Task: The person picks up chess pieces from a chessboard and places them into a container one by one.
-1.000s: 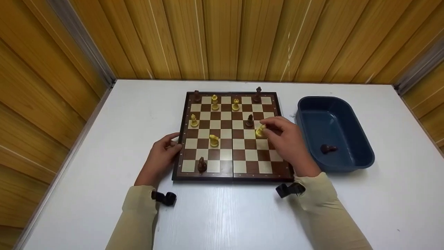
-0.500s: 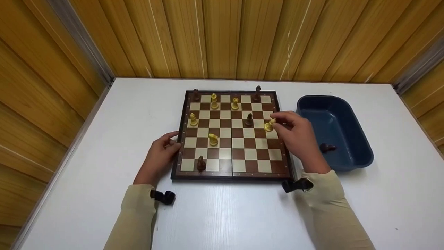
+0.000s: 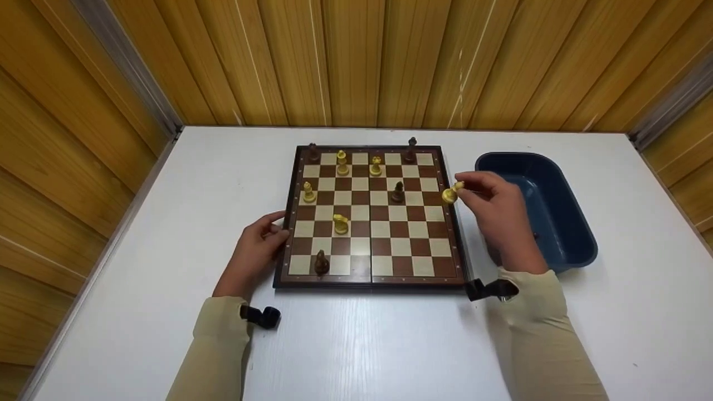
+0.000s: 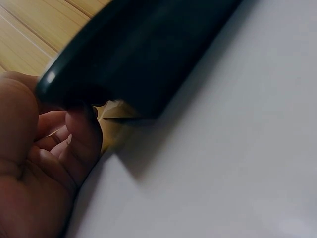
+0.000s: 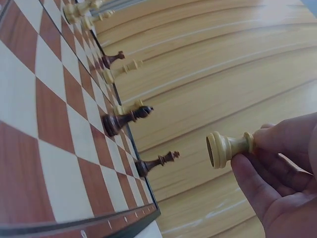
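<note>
The right hand (image 3: 497, 214) pinched a yellow chess piece (image 3: 449, 195) by its upper end, holding it tilted — base toward the chessboard (image 3: 398, 245), over its right border, near the blue tub (image 3: 557, 223). The left hand (image 3: 253, 253), fingers loosely bent, touched the left edge. A dark bishop (image 3: 397, 194) and dark king (image 3: 411, 153) stood upright.

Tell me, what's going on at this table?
A person's right hand pinches a light chess piece, tilted and lifted clear of the chessboard, near its right edge. A blue tub sits to the right of the board. The left hand touches the board's left edge. Other light pieces and dark pieces stand on the board.
</note>
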A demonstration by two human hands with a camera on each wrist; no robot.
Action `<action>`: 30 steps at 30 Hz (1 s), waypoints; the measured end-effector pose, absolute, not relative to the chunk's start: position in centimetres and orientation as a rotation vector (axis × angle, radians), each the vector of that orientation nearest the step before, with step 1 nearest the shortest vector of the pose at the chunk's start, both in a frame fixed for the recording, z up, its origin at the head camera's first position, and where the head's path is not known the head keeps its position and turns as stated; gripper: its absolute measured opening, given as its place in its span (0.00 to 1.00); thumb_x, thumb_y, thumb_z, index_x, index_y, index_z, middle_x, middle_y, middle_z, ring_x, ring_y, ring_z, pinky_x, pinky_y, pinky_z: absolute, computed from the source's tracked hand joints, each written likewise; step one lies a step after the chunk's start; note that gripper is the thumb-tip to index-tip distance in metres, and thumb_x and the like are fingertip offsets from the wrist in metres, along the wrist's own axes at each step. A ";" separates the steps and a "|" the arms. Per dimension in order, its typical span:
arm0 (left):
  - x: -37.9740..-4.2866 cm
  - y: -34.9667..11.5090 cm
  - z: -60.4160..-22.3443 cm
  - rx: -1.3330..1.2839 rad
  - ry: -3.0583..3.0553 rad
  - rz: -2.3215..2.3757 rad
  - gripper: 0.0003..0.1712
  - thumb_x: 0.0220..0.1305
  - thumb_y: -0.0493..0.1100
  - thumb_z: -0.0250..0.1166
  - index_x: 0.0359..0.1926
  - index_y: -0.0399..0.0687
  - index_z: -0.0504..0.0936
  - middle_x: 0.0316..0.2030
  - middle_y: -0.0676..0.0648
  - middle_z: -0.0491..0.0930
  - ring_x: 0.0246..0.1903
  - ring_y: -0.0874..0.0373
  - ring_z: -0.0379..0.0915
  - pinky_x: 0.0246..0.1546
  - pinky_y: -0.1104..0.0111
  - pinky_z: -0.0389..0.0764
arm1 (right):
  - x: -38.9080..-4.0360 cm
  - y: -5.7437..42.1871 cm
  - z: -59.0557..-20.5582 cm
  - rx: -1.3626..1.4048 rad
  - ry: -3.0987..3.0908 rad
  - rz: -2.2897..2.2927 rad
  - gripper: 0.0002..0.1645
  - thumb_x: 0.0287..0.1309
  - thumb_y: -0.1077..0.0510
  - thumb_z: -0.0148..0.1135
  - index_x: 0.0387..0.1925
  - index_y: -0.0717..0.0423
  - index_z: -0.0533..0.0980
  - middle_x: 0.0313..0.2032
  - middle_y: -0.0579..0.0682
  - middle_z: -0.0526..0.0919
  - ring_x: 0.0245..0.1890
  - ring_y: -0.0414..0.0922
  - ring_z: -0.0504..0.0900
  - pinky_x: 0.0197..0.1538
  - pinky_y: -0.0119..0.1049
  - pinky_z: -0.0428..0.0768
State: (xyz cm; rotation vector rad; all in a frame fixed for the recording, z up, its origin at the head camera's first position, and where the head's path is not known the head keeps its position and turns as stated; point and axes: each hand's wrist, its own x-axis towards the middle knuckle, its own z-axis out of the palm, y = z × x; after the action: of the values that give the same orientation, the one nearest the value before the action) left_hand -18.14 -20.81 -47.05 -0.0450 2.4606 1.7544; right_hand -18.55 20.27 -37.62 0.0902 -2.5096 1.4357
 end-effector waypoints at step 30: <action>-18.3 -20.8 -47.2 -0.066 2.479 1.717 0.26 0.69 0.43 0.58 0.67 0.53 0.70 0.39 0.45 0.78 0.30 0.59 0.73 0.30 0.70 0.76 | -18.7 24.2 -37.1 -0.144 -2.474 1.465 0.18 0.62 0.56 0.62 0.54 0.51 0.80 0.49 0.46 0.79 0.43 0.37 0.75 0.42 0.21 0.75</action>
State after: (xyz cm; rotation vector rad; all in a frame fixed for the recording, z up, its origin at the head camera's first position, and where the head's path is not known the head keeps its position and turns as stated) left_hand -18.30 -20.82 -47.16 -0.0658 2.4792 1.7171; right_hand -18.65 24.20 -37.06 -0.1437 -2.4737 1.4646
